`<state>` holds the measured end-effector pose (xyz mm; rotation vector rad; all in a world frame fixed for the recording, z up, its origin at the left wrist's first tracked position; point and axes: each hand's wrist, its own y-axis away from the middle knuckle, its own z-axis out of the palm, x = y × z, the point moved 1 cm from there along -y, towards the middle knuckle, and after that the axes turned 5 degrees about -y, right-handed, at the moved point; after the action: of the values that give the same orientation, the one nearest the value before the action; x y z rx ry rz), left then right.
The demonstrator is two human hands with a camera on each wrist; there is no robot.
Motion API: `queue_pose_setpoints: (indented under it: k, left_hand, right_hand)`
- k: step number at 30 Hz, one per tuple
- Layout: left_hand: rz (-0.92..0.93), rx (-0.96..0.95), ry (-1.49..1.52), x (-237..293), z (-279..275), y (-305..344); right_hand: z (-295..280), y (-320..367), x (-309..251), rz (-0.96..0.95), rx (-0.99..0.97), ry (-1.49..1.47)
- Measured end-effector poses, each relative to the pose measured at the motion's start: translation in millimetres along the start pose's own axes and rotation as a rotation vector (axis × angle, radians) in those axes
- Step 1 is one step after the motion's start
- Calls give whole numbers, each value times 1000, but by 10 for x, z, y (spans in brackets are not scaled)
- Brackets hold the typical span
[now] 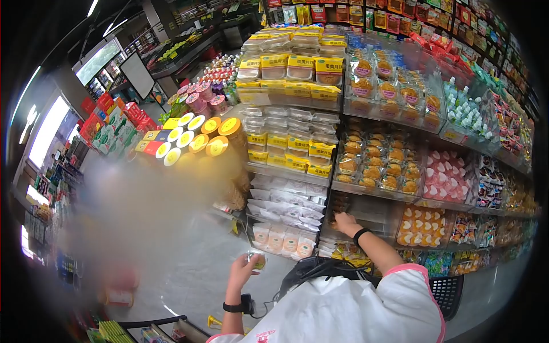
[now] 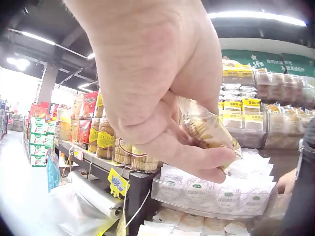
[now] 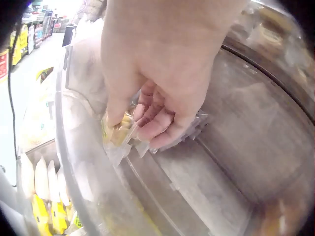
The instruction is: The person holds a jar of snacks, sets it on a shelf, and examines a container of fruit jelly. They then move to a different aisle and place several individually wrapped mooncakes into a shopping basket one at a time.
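Note:
My left hand (image 1: 239,275) is held over the floor, left of the shelves. Thumb and fingers grip a small pastry in a clear wrapper (image 2: 209,129), seen up close in the left wrist view, its far side covered by the hand. The right hand (image 1: 346,223) reaches down into a clear plastic bin (image 3: 202,189) on a lower shelf. There, in the right wrist view, its curled fingers and thumb pinch a clear-wrapped pastry (image 3: 118,134) near the bin's front wall. More clear wrapping (image 3: 189,132) shows just behind the fingers.
White-wrapped pastries (image 1: 286,207) stand left of the bin, with yellow-labelled packs (image 1: 286,143) above them. Wrapped round cakes (image 1: 374,160) fill the bin overhead, and heart-topped orange packs (image 1: 422,226) lie to the right. A black basket (image 1: 446,294) is beside the person.

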<state>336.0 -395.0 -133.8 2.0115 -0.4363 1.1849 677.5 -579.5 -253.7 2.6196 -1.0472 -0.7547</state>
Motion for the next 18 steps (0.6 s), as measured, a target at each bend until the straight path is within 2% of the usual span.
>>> queue_pose_setpoints:
  k: [4,8,10,12,13,14,16,18]
  left_hand:
    - [46,-65,-12,29,81,-159]
    - [88,-159,-11,209,170,-241]
    - [125,-201,-16,276,214,-279]
    - [174,-246,-76,298,255,-342]
    - [204,-267,-134,294,269,-386]
    - [235,-289,-192,309,282,-421]
    - [300,-319,-287,562,342,-327]
    - [352,-356,-313,740,410,-230]
  right_hand:
    - [-199,26,-16,-29,41,-136]
    - [-397,115,-142,-215,108,-331]
    - [-515,290,-393,-314,66,-477]
    - [-596,454,-641,-535,30,-480]
    - [-624,533,-763,-591,-10,-450]
    - [-772,692,-950,-546,-133,-492]
    - [-685,767,-1119,-761,-16,-520]
    - [-785,938,-1311,-802,-52,-525]
